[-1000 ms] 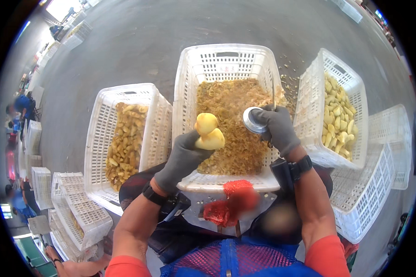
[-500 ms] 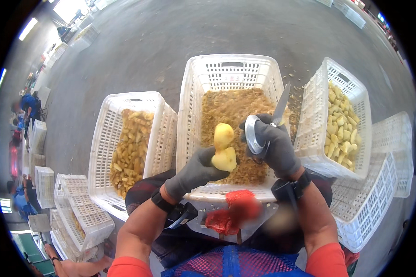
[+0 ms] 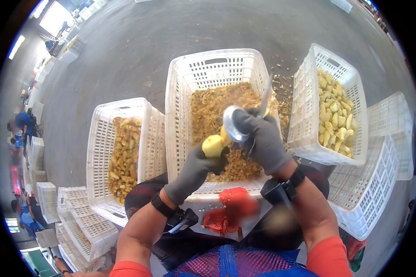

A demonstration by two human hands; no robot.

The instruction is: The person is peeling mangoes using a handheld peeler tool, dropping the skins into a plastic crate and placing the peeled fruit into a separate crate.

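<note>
My left hand (image 3: 196, 171), in a grey glove, is closed around the lower end of a peeled yellow, knobbly root-like piece (image 3: 212, 147). The grey-gloved right hand (image 3: 267, 144) grips a round silver ring-shaped peeler (image 3: 235, 123) together with a knife (image 3: 266, 96), whose blade points away from me. The peeler's ring overlaps the far end of the yellow piece; whether it touches is blurred. Both hands are over a white slatted crate (image 3: 174, 154) holding a heap of brownish-yellow peelings (image 3: 217, 99).
At left, a white crate (image 3: 155, 138) holds darker yellow-brown pieces (image 3: 122, 157). Another crate (image 3: 302, 124) at right contains paler pieces (image 3: 336, 117). Stacked crates (image 3: 374, 184) stand at far right, more (image 3: 85, 221) at lower left. Red netting (image 3: 231, 195) lies near my lap.
The yellow piece and the peeler have come together; they were apart before. The right hand has moved left and turned the ring towards the piece. My view has shifted slightly.
</note>
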